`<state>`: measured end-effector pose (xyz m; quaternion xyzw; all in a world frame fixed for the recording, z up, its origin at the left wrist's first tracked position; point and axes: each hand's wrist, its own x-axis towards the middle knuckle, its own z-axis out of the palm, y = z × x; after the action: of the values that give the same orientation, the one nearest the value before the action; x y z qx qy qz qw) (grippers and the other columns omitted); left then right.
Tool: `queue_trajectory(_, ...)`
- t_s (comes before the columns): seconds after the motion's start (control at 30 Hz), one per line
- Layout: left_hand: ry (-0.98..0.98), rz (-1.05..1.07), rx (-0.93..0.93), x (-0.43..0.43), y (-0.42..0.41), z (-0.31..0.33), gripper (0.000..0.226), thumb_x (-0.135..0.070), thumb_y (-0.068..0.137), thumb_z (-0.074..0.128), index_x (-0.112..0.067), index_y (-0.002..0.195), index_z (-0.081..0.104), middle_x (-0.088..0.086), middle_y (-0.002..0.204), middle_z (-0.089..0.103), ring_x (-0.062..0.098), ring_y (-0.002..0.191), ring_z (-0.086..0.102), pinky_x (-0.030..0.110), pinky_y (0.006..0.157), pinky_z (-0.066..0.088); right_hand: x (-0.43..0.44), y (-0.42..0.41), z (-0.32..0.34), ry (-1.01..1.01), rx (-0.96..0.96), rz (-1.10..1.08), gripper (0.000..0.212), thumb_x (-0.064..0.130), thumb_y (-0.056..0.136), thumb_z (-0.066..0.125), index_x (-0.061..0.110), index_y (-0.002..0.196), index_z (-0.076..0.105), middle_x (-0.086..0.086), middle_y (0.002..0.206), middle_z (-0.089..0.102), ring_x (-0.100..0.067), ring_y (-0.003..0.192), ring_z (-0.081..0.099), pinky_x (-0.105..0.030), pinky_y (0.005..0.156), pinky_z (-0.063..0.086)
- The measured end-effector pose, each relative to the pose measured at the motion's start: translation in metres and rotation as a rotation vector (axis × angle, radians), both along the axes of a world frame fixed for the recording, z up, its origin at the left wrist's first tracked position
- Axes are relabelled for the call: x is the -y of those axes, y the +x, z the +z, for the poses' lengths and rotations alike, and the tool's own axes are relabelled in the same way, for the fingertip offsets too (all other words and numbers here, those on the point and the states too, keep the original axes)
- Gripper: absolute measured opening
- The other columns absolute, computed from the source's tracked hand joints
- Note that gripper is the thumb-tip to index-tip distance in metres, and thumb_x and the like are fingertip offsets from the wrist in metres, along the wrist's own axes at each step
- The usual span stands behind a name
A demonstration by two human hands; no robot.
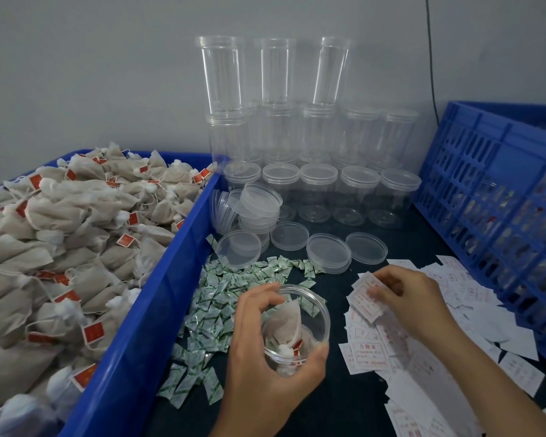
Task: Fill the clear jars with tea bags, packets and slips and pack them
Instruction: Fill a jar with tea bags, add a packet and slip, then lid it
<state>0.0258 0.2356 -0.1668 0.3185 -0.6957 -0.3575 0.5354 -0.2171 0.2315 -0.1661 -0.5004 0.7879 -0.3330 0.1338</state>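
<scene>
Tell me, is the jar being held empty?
Partly filled: the lidless jar in the left hand holds tea bags, with room left.

Two hands [265,351] [405,298], two blue crates [145,310] [486,165]

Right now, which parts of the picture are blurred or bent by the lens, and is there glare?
Head view: the wide lens tilts the top empty jars outward; the blue crate at right is soft; the right hand on a slip is slightly smeared; the jar in the left hand is fairly sharp; light is even, no strong glare.
</scene>
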Motion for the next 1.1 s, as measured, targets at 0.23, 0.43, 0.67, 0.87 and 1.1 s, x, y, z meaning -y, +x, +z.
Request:
queue_trajectory(0.23, -0.010, 0.000, -0.003, 0.000, 0.000, 0.001, 0.056, -0.035, 0.062, 0.074, -0.016, 0.110, 0.052, -0.007, 0.125, 0.052, 0.014, 0.126, 0.047, 0.009, 0.095, 0.038, -0.001, -0.009, -0.008, 0.083, -0.181, -0.069, 0.025, 0.032, 0.084, 0.078, 0.021, 0.068, 0.061, 0.008, 0.064, 0.061, -0.008, 0.060, 0.057, -0.024, 0.055, 0.042)
queue_trajectory(0.43, -0.016, 0.000, -0.004, 0.001, 0.000, 0.001, 0.055, -0.035, 0.063, 0.075, -0.017, 0.110, 0.052, -0.010, 0.124, 0.052, 0.015, 0.125, 0.049, 0.013, 0.096, 0.040, 0.002, -0.022, -0.013, 0.008, -0.176, -0.053, 0.007, 0.010, 0.091, 0.070, 0.016, 0.092, 0.073, 0.021, 0.073, 0.055, 0.006, 0.072, 0.052, -0.011, 0.063, 0.037)
queue_trajectory(0.67, -0.013, 0.005, -0.004, 0.001, 0.000, 0.001, 0.056, -0.036, 0.063, 0.075, -0.017, 0.111, 0.052, -0.010, 0.126, 0.051, 0.013, 0.125, 0.048, 0.010, 0.094, 0.039, 0.001, -0.023, -0.014, 0.013, -0.211, -0.106, 0.023, 0.017, 0.094, 0.068, 0.030, 0.082, 0.054, 0.014, 0.084, 0.054, -0.006, 0.078, 0.054, -0.023, 0.067, 0.041)
queue_trajectory(0.87, -0.022, 0.002, -0.004, 0.001, -0.001, 0.000, 0.056, -0.035, 0.063, 0.075, -0.015, 0.110, 0.052, -0.008, 0.125, 0.052, 0.015, 0.126, 0.047, 0.011, 0.096, 0.039, -0.009, -0.003, 0.021, -0.183, 0.070, -0.064, 0.015, 0.013, 0.084, 0.077, 0.019, 0.078, 0.065, 0.008, 0.074, 0.068, -0.007, 0.069, 0.066, -0.014, 0.060, 0.043)
queue_trajectory(1.1, 0.008, -0.006, -0.026, 0.000, -0.002, 0.002, 0.060, -0.034, 0.062, 0.075, -0.014, 0.114, 0.051, -0.004, 0.124, 0.055, 0.016, 0.121, 0.052, 0.013, 0.095, 0.041, -0.024, 0.072, 0.079, -0.242, 0.547, 0.377, 0.012, 0.007, 0.077, 0.078, 0.016, 0.084, 0.074, 0.002, 0.084, 0.078, -0.011, 0.080, 0.075, -0.015, 0.072, 0.056)
